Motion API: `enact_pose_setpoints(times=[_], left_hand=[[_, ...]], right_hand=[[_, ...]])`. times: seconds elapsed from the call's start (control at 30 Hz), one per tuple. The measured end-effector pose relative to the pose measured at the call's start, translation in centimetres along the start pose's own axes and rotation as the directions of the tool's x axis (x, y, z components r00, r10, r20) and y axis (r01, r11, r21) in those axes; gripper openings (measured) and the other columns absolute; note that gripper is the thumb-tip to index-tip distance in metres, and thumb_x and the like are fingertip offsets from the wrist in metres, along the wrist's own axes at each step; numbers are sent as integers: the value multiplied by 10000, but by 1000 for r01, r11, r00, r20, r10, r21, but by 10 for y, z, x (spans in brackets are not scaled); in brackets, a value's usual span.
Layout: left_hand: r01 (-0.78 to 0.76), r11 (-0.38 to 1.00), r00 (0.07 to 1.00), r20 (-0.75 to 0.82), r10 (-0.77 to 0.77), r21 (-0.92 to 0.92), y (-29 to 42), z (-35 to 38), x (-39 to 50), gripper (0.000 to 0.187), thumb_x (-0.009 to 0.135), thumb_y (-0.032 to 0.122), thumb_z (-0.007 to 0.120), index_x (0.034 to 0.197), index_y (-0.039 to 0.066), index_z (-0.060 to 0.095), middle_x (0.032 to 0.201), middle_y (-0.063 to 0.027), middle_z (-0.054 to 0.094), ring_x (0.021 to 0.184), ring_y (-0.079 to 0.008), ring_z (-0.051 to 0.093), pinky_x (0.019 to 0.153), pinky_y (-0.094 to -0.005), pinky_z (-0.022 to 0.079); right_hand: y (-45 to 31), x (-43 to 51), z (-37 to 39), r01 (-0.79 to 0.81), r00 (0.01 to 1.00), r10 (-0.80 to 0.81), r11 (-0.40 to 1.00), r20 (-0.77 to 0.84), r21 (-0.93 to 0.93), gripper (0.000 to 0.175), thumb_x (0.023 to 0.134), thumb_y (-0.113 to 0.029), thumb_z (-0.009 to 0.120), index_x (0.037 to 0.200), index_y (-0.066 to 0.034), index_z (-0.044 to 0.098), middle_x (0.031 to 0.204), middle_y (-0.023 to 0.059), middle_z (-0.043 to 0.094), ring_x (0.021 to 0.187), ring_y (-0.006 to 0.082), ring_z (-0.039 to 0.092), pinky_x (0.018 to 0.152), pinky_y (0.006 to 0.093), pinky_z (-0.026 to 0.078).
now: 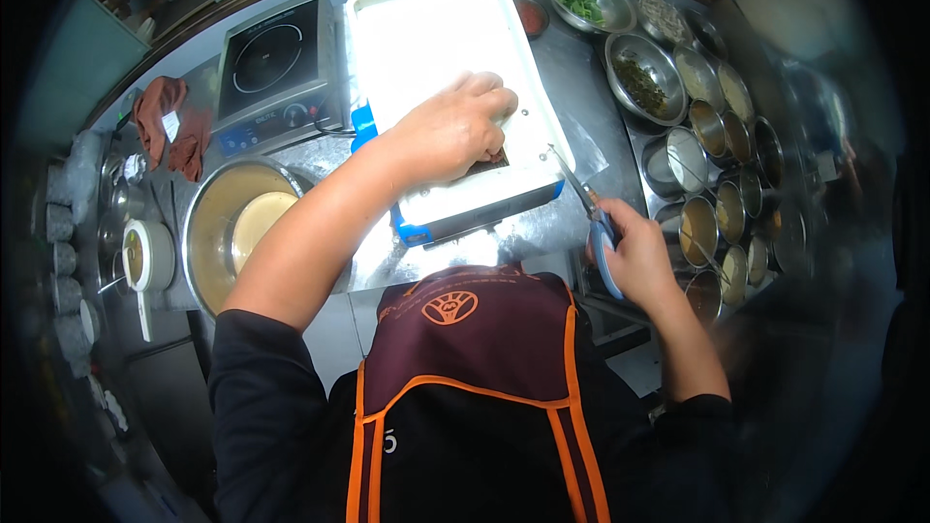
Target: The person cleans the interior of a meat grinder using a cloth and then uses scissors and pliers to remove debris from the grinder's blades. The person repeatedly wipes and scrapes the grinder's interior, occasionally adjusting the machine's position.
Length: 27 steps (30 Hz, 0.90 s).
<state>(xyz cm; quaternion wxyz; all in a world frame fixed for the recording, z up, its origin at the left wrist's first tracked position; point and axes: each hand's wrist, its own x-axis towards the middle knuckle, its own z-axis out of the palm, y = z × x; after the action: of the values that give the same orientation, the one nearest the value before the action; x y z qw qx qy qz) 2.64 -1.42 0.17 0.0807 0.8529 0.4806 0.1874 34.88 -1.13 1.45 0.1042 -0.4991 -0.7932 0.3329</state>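
My left hand (465,127) is over a white rimmed tray (436,36), fingers curled down and in. A small dark brown item (491,162) shows under its fingertips; whether the fingers grip it is hidden. In my right hand (639,254) are scissors (603,250) with blue-grey handles, beside the tray's near right corner. Their blades point up and left, with the tip over the tray. Several small dark round specks lie on the tray. Glare washes out much of its surface. Beneath it sits a flat base with blue corners (415,234).
An induction cooker (270,62), a brown cloth (161,112), a large steel pot (200,232) and a white handled container (154,254) stand left. On the right are steel bowls with green leaves (577,1) and chopped dark greens (639,83), plus several steel seasoning containers (699,229).
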Motion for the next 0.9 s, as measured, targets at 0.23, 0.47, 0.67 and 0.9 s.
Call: enact_pose_setpoints(times=[0.23, 0.47, 0.67, 0.9], left_hand=[[105, 984, 989, 87, -118, 141, 15, -12, 1, 89, 865, 142, 762, 896, 95, 830, 1306, -90, 610, 1362, -314, 473, 1145, -445, 373], [251, 952, 967, 9, -256, 173, 41, -8, 9, 99, 867, 125, 736, 929, 105, 811, 1303, -110, 609, 1361, -351, 471, 1164, -468, 360], [362, 903, 925, 30, -378, 232, 53, -4, 11, 66, 864, 82, 721, 894, 94, 779, 1359, -112, 609, 1366, -362, 480, 1157, -472, 372], [661, 748, 596, -563, -573, -61, 98, -5, -56, 594, 865, -28, 717, 1436, 88, 606, 1630, -191, 422, 1492, -397, 433, 1218, -473, 374]], right_hand=[[71, -21, 35, 22, 997, -48, 940, 69, 340, 307, 892, -92, 747, 1171, 2, 661, 758, 137, 690, 654, 156, 651, 670, 310, 521], [133, -8, 46, -11, 984, -36, 966, 173, 260, 322, 901, -139, 729, 1191, -21, 657, 839, 214, 721, 780, 388, 735, 715, 421, 551], [188, 24, 83, -60, 982, 37, 991, 187, 123, 305, 919, -92, 678, 1214, -17, 660, 963, 224, 741, 908, 368, 742, 805, 422, 562], [219, 77, 137, 8, 989, 31, 966, 147, -260, 248, 907, -206, 688, 1060, -20, 630, 907, 218, 759, 887, 408, 746, 809, 520, 584]])
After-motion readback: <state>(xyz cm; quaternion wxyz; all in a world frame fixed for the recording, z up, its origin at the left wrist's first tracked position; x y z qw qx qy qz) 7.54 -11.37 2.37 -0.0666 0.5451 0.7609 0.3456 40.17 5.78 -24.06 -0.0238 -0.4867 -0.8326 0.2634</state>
